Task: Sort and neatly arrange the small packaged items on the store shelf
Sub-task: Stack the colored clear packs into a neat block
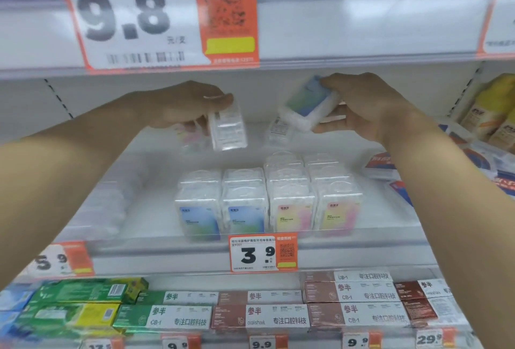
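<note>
While both your arms reach into the white shelf (pixel 156 209), your left hand (pixel 185 106) grips a clear plastic box (pixel 228 131) from above, its back label facing you, held in the air. Below and between your hands, four rows of matching boxes (pixel 267 198) stand at the shelf front, blue-labelled ones nearer your left, pink-yellow ones nearer your right. Your right hand (pixel 367 109) pinches a blue-green labelled box (pixel 308 106), tilted, above another box (pixel 280 131) lying behind the rows.
</note>
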Motion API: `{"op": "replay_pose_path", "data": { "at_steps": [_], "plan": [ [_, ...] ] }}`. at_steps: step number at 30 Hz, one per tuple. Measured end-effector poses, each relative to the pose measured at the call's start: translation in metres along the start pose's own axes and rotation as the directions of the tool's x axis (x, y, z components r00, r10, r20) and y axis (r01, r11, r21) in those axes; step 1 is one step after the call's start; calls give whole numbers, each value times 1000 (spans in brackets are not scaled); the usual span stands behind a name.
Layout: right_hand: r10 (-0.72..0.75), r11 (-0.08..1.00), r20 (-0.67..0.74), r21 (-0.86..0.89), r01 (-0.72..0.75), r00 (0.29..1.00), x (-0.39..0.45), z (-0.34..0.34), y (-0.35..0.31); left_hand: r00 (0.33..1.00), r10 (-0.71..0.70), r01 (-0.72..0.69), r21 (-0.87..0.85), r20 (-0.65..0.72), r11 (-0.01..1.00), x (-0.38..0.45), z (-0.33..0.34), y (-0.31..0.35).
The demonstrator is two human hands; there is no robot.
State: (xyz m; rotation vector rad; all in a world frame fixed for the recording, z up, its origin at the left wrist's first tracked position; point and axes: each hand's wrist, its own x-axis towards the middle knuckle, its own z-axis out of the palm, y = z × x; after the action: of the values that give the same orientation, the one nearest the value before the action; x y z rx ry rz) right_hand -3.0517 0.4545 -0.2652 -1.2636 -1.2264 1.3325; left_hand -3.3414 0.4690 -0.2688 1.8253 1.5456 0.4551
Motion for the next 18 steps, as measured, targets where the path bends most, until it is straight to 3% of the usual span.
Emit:
{"op": "replay_pose_path", "data": {
  "at_steps": [2, 4, 7, 9, 13, 18],
  "plan": [
    [-8, 1000, 64, 12, 7, 998, -5, 11, -4, 1000, 8, -1, 226, -29, 974, -17, -3, -4],
    [-8, 1000, 109, -23, 10, 994, -8, 22, -7, 998, 45, -27, 308, -53, 951, -30, -7, -13],
    [-12, 994, 152, -103, 28, 988, -11, 41, -7, 992, 120, -116, 115, -36, 987, -52, -10, -32],
    [-6, 985, 161, -172, 33, 987, -12, 54, -6, 987, 157, -149, 158, -41, 976, -64, -8, -47],
    [15, 960, 203, -278, 43, 979, -14, 74, -4, 999, 22, -20, 60, -42, 998, -75, 9, -68],
    [8, 950, 205, -306, 57, 979, -15, 85, -5, 970, -46, 40, -31, -238, 999, -73, 19, -75]
  ]
}}
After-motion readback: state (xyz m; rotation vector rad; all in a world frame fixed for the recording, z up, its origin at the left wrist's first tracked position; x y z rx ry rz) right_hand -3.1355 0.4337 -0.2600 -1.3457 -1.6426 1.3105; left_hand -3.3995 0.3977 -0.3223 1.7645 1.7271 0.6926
